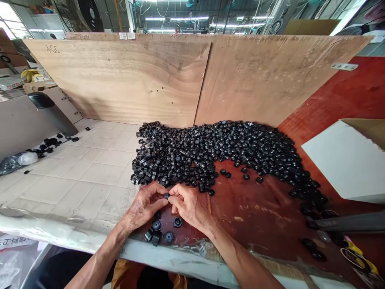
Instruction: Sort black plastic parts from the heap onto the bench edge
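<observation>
My left hand [144, 206] and my right hand [188, 204] meet near the table's front edge, fingers pinched together on one small black plastic ring [166, 196] held between them. Just below the hands lie several loose black rings [164, 233] on the red-brown board [255, 212]. A large heap of the same black rings [210, 148] spreads across the table right behind the hands and curves away to the right.
Upright plywood sheets [180, 76] wall off the back. A white tile-patterned sheet [75, 176] covers the left of the table, with a dark cylinder [51, 112] and a few stray black parts at far left. A white box [349, 160] stands at right.
</observation>
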### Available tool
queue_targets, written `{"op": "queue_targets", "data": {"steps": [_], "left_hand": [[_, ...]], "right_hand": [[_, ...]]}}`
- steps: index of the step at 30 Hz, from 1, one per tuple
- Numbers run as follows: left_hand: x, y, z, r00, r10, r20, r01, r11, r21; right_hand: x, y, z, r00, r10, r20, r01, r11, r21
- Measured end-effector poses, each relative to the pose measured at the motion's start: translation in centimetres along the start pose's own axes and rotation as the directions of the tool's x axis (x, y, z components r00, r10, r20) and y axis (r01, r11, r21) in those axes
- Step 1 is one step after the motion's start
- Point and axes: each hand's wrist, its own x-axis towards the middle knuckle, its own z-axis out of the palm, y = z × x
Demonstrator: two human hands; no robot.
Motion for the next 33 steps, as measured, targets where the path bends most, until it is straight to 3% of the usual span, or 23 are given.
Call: {"op": "queue_targets", "data": {"steps": [4, 8, 12, 15, 17, 19, 21, 23, 27, 31, 33], "left_hand": [[0.1, 0.0, -0.1, 0.999, 0.052, -0.004, -0.051, 0.994, 0.092], [0.2, -0.6, 0.0, 0.993, 0.119, -0.007, -0.116, 0.977, 0.178], [0.0, -1.0, -0.2, 0.97, 0.232, 0.066, -0.241, 0.941, 0.236], [-0.1, -0.6, -0.4, 0.972, 0.182, 0.146, -0.213, 0.949, 0.234], [0.1, -0.5, -0.3, 0.988, 0.09, 0.122, -0.122, 0.95, 0.287], [0.5, -0.7, 0.0, 0.999, 0.041, -0.028, -0.027, 0.921, 0.388], [1.0, -1.5, 0.4, 0.98, 0.079, -0.181, 0.018, 0.876, 0.481], [1.5, -2.3, 0.7, 0.969, 0.136, -0.208, 0.001, 0.836, 0.549], [1.7, -3.2, 0.9, 0.96, 0.17, -0.223, -0.004, 0.803, 0.596], [1.2, -3.1, 0.8, 0.967, 0.13, -0.221, 0.014, 0.833, 0.553], [1.0, -3.0, 0.7, 0.969, 0.072, -0.238, 0.058, 0.864, 0.501]], "right_hand": [[0.1, 0.3, 0.1, 0.999, 0.036, 0.011, -0.036, 0.999, -0.005], [0.3, 0.9, 0.5, 0.986, 0.157, 0.058, -0.161, 0.983, 0.086], [0.5, 1.3, 1.0, 0.952, 0.294, 0.09, -0.307, 0.895, 0.323], [0.5, 1.2, 0.7, 0.945, 0.309, 0.109, -0.327, 0.892, 0.311], [0.6, 1.2, 0.1, 0.969, 0.245, 0.013, -0.245, 0.963, 0.109], [0.7, 1.3, -0.5, 0.988, 0.056, -0.143, -0.082, 0.98, -0.183], [1.0, 1.8, -0.7, 0.964, -0.17, -0.206, 0.07, 0.904, -0.421], [1.3, 2.5, -0.5, 0.95, -0.276, -0.148, 0.153, 0.822, -0.549], [1.8, 3.8, 0.1, 0.949, -0.301, -0.091, 0.181, 0.758, -0.627], [1.7, 3.9, 0.2, 0.939, -0.34, -0.062, 0.232, 0.753, -0.616], [1.6, 3.8, 0.1, 0.937, -0.341, -0.074, 0.245, 0.793, -0.558]]}}
